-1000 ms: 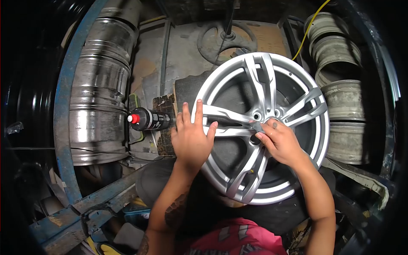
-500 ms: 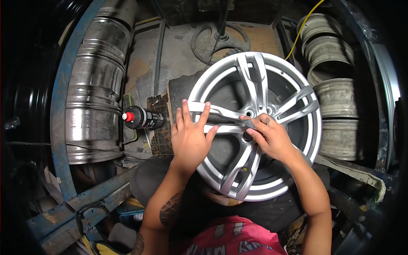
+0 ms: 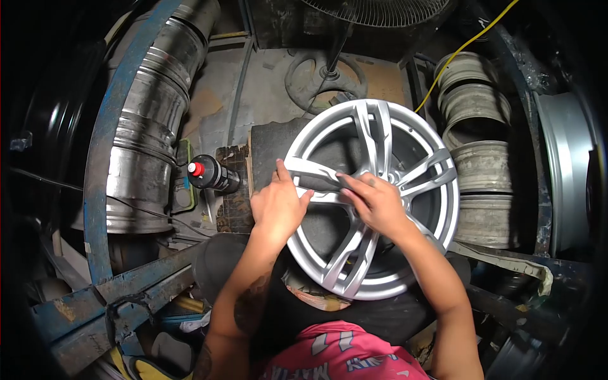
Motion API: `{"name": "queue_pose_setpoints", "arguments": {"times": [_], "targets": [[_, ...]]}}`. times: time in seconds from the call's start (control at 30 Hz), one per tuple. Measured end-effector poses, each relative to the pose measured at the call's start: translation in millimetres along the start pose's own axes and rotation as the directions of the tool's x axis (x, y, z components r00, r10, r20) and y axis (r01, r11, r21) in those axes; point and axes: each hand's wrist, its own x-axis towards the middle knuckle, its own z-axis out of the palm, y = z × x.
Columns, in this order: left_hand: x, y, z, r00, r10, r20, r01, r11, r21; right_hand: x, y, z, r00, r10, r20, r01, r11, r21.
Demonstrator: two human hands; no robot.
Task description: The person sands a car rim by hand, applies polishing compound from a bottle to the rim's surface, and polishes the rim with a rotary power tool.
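A black bottle [image 3: 218,176] with a red cap sits beside the wheel [image 3: 384,136], which lies face-up before me. My left hand [image 3: 277,206] rests on its left edge; whether it grips, I cannot tell. My right hand [image 3: 373,201] pinches a small dark piece [image 3: 341,180] against a spoke.

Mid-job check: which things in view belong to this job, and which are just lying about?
For the job:
wheel, left grip on it
grey piece, mostly hidden, at the right grip
mat, partly under the wheel
bottle, probably: close by but untouched

Just about the place, it seems:
left rims
right rims
fan, at the back
yellow line
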Motion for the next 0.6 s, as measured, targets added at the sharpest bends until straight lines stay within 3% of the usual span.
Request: {"name": "queue_pose_setpoints", "arguments": {"times": [0.07,0.17,0.3,0.6], "targets": [[3,-3,-2,0.999,-0.022,0.046,0.023,0.999,-0.035,23,-11,15,0.995,-0.094,0.023,0.095,0.99,-0.103],[6,-7,-14,0.991,0.0,0.133,0.006,0.999,-0.046,46,-15,35,0.993,-0.045,0.107,0.07,0.97,-0.235],[4,-15,5,0.997,0.063,-0.032,-0.065,0.997,-0.051,53,-15,48,0.985,-0.015,0.169,0.077,0.927,-0.366],[8,-12,15,0.997,0.042,-0.069,-0.044,0.999,-0.028,54,-24,48,0.97,-0.088,0.225,0.194,0.836,-0.513]]}}
